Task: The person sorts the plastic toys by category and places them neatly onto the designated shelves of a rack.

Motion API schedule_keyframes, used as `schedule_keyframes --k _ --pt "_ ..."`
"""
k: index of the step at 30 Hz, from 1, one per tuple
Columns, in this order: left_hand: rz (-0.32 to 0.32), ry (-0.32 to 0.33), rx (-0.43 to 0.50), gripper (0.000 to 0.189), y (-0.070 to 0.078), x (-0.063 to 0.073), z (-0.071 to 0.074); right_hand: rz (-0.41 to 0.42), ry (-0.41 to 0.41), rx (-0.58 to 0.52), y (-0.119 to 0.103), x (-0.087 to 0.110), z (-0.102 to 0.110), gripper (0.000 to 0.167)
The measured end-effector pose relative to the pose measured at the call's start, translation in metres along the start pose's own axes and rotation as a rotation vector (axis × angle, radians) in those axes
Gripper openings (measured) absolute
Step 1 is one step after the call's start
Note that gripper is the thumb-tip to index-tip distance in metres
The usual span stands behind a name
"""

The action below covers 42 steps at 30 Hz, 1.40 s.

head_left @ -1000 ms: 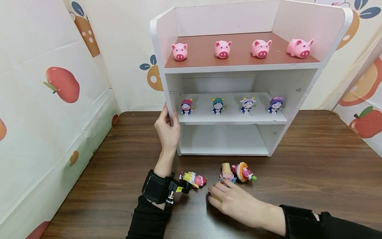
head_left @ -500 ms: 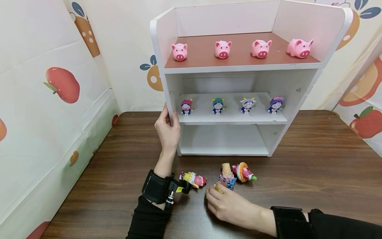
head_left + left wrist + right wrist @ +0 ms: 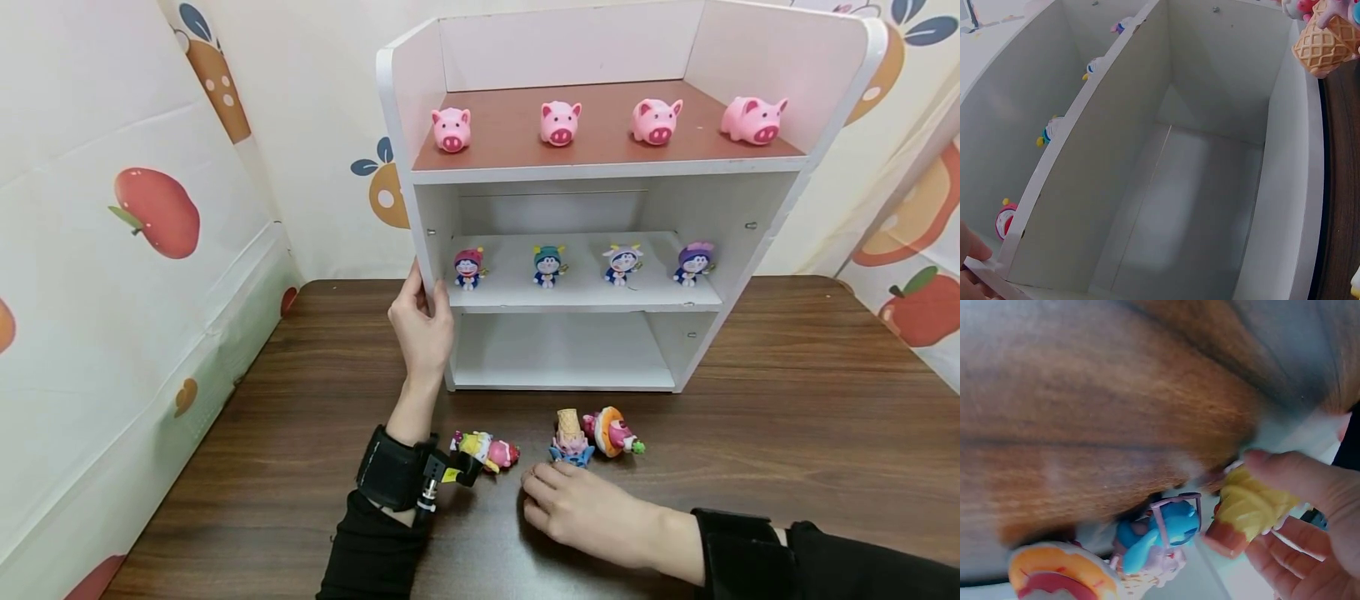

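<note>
My left hand [image 3: 422, 329] grips the left side panel of a small white shelf unit [image 3: 592, 390], thumb at its front edge. In the left wrist view only bits of the fingers [image 3: 972, 244] show on that edge. My right hand [image 3: 592, 512], low over the table, holds a toy figurine [image 3: 1250, 509] with a yellow swirled part and a brown end between thumb and fingers. The head view hides this figurine behind the hand. Just beyond the hand lie a waffle-cone figurine with a blue character [image 3: 570, 437] and a pink figurine with an orange doughnut ring [image 3: 611, 432].
A yellow-and-pink figurine [image 3: 487, 450] lies by my left wrist. Several pink toy pigs [image 3: 560, 125] stand on the brown top shelf, and several small blue figures in hats [image 3: 549, 267] line the middle shelf. Fruit-printed sheeting [image 3: 150, 333] borders the brown table [image 3: 315, 467].
My right hand has shifted and turned slightly; the yellow and brown of the figurine, visible at its fingertips half a second ago, is now hidden in the head view. My left hand stays put.
</note>
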<state>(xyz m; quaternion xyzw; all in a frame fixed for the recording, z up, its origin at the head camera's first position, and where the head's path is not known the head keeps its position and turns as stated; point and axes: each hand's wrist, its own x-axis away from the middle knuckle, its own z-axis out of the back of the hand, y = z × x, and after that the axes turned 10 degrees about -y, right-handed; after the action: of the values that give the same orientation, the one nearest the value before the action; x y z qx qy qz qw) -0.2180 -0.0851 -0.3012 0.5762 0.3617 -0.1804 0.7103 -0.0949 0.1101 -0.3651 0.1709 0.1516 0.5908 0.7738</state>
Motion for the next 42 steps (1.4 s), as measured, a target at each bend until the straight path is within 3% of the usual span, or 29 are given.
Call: schedule_keyframes --k 11,20,26,32,42 --pt "-0.002 -0.002 0.002 0.038 0.0 0.0 0.0 -0.121 0.018 -0.687 0.012 0.012 0.0 0.033" --pt "0.004 -0.002 -0.003 0.038 0.001 -0.001 -0.001 -0.183 0.159 -1.02 0.019 0.019 -0.008 0.034" --pt "0.005 -0.008 0.004 0.038 0.002 0.0 -0.001 -0.212 0.207 -1.122 0.021 0.026 -0.012 0.037" --pt "0.01 -0.006 0.006 0.037 0.0 0.0 -0.001 -0.222 0.199 -1.287 0.022 0.035 -0.014 0.038" --pt "0.004 0.0 0.017 0.037 -0.001 0.0 0.0 -0.262 0.145 -1.012 0.025 0.044 -0.008 0.045"
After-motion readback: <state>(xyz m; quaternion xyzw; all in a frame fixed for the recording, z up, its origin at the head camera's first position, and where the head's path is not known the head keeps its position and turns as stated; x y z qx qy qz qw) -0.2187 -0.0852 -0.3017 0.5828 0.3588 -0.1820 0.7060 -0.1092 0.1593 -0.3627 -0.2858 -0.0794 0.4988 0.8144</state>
